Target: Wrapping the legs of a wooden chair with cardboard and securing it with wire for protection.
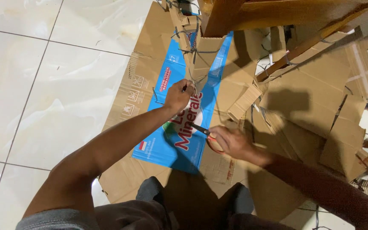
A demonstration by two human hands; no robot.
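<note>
My left hand [178, 95] pinches a thin grey strap [191, 81] that runs up toward a bundle of folded cardboard pieces [201, 47]. My right hand [231, 142] grips red-handled scissors [205, 134], their dark blades pointing up-left toward the strap, just below my left hand. Both hands hover over a flattened cardboard box [150, 85] with a blue printed panel [171, 145] lying on the floor.
Loose cardboard sheets and scraps [311, 106] pile up on the right, with dark straps among them. A wooden furniture frame [277, 17] stands at the top. White floor tiles [43, 85] spread to the left. My knees in dark trousers [158, 204] are at the bottom.
</note>
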